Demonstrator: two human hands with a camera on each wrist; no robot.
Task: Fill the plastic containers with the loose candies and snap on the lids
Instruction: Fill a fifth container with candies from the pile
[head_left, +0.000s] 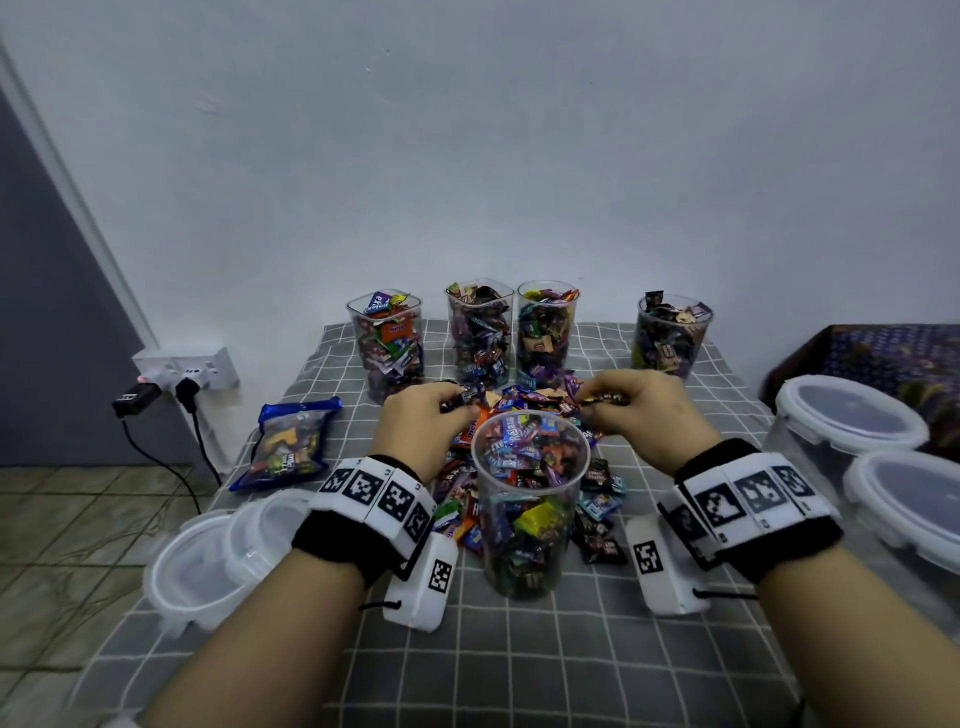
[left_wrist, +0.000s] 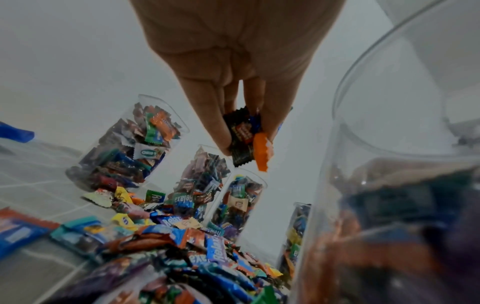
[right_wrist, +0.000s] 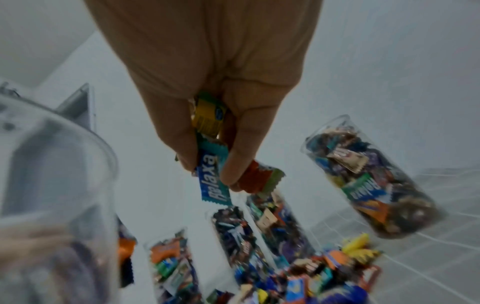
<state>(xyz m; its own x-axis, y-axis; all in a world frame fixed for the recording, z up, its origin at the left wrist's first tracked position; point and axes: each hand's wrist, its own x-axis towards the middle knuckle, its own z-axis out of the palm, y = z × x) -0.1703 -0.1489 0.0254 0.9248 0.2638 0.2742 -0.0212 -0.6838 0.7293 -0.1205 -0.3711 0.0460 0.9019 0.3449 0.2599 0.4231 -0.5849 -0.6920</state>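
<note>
Both hands hover over the loose candies (head_left: 524, 402) heaped behind the nearly full clear container (head_left: 530, 499) on the checked cloth (head_left: 519, 649), the left hand (head_left: 423, 423) pinching a few wrapped sweets, the right hand (head_left: 636, 410) clutching several more.

Plain white wall (head_left: 519, 156) behind a table under grey checked cloth (head_left: 519, 665). Tiled floor (head_left: 62, 525) at left. Wall socket (head_left: 184, 370) holds two black plugs.
</note>
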